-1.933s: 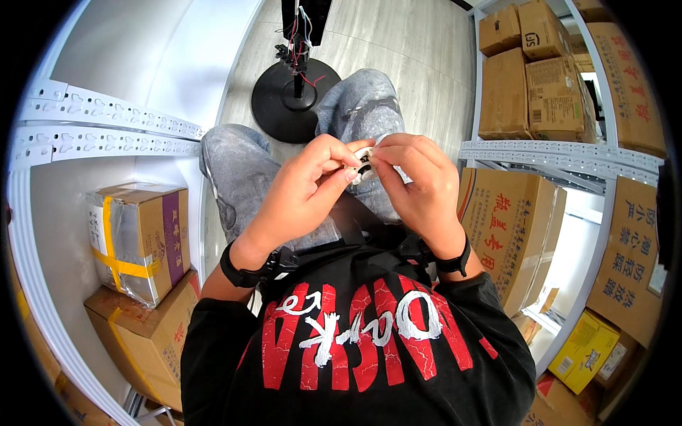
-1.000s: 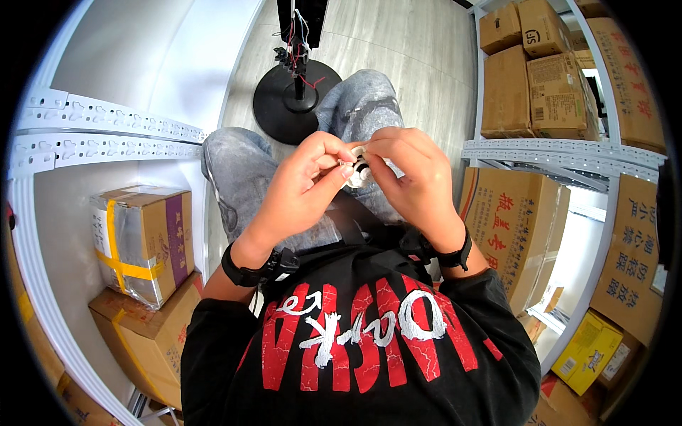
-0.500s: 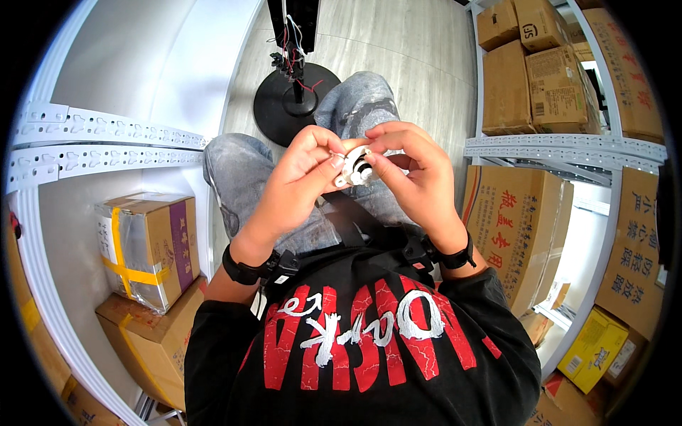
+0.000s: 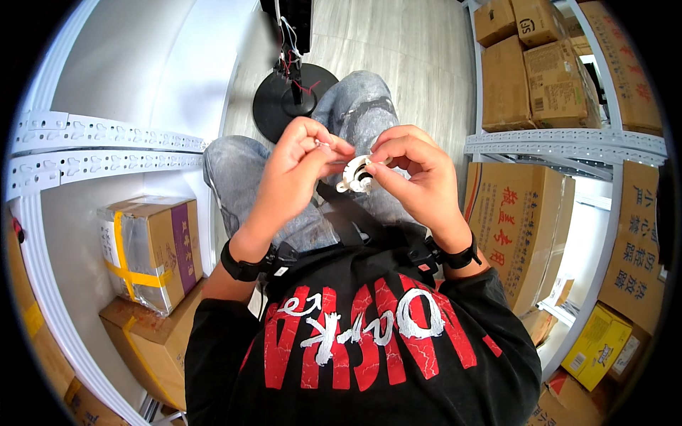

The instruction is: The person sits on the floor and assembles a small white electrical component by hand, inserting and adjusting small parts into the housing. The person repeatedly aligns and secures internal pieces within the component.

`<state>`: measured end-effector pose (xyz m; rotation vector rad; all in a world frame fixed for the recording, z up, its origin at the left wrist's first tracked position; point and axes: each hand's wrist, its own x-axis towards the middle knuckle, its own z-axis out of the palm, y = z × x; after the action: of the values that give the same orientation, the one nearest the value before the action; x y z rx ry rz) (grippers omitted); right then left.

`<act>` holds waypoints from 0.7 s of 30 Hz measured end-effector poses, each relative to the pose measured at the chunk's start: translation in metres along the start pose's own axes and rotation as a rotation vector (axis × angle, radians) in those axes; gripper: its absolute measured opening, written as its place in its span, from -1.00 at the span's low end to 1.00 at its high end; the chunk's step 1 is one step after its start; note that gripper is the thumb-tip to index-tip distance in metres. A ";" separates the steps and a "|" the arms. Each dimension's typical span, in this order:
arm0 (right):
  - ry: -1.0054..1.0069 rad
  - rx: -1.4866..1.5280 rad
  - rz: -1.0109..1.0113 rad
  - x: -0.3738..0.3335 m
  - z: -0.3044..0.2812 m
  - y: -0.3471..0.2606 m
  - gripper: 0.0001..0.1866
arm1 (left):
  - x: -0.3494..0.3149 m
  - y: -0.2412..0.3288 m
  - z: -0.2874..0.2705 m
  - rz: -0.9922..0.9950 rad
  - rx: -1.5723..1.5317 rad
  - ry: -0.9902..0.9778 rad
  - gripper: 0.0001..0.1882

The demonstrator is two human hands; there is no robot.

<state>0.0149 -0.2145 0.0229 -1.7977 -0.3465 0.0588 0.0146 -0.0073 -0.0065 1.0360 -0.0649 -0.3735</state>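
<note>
A small round white part with a dark curved slot (image 4: 357, 175) is pinched at its right edge by my right hand (image 4: 418, 169). My left hand (image 4: 302, 160) is just to its left, thumb and fingers closed on a tiny pale piece (image 4: 321, 143) too small to name. The fingertips of that hand are apart from the white part. Both hands are above my lap, over the grey jeans (image 4: 245, 177).
Beyond my knees a black stand with a round base (image 4: 266, 99) carries loose thin wires. White shelving (image 4: 106, 135) with taped cartons (image 4: 153, 248) flanks me on the left. More cartons (image 4: 515, 234) and a yellow box (image 4: 595, 346) fill the right shelves.
My left hand has drawn away from the white part, up and to the left, with a tiny pale piece in its fingers. My right hand still holds the white part.
</note>
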 end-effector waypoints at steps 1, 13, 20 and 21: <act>-0.020 -0.008 0.005 -0.002 0.000 0.000 -0.87 | 0.001 0.002 -0.006 -0.015 0.071 -0.001 -0.89; -0.122 -0.084 -0.013 0.001 0.001 -0.011 -0.88 | -0.005 0.020 0.004 -0.064 0.723 -0.248 -0.74; -0.113 -0.154 -0.086 0.000 -0.002 -0.020 -0.86 | -0.004 0.007 0.001 0.062 0.601 -0.163 -0.81; -0.091 -0.171 -0.131 0.000 -0.001 -0.020 -0.85 | -0.005 0.006 0.001 0.114 0.630 -0.153 -0.83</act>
<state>0.0116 -0.2115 0.0423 -1.9402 -0.5479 0.0195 0.0114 -0.0040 0.0000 1.6153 -0.3965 -0.3340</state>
